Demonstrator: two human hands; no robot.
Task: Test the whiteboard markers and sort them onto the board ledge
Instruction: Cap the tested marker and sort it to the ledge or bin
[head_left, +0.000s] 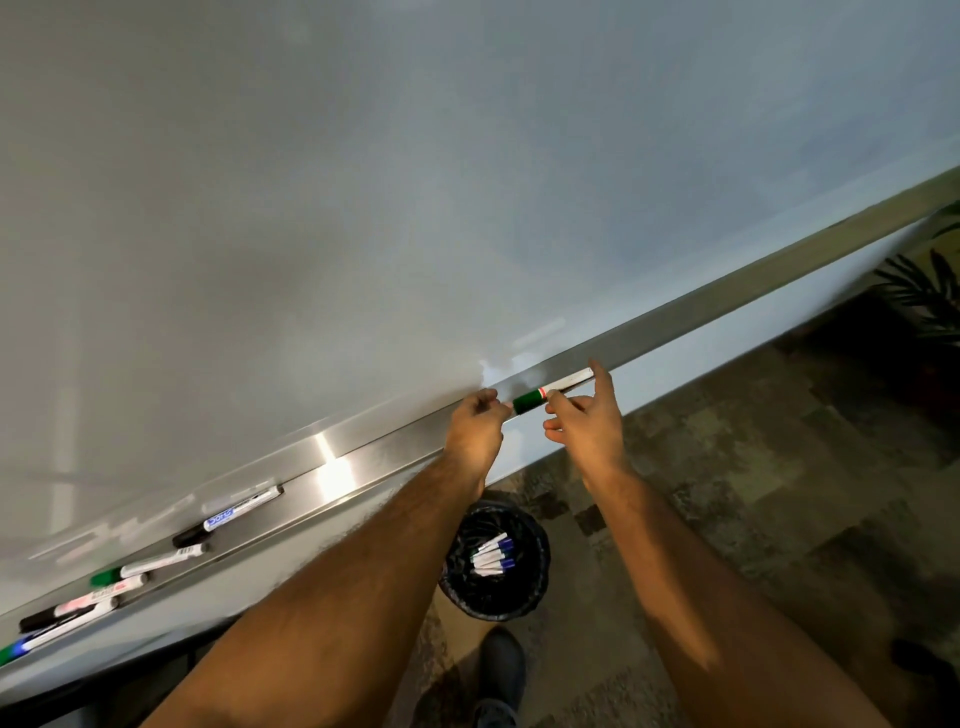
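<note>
A green-capped marker (551, 391) with a white barrel lies along the metal board ledge (727, 296), just under the whiteboard (363, 208). My left hand (475, 426) pinches the green cap end with its fingertips. My right hand (584, 415) holds the white barrel between thumb and fingers, the index finger stretched along it. Several other markers (156, 561) with black, green and blue caps lie on the ledge at the lower left. The marker's tip is hidden under its cap.
A black-lined waste bin (530, 603) stands on the patterned carpet below the ledge and holds several blue-capped markers (492, 557). A dark shoe (498, 670) shows at the bottom. A leafy plant (924, 291) stands at the right edge.
</note>
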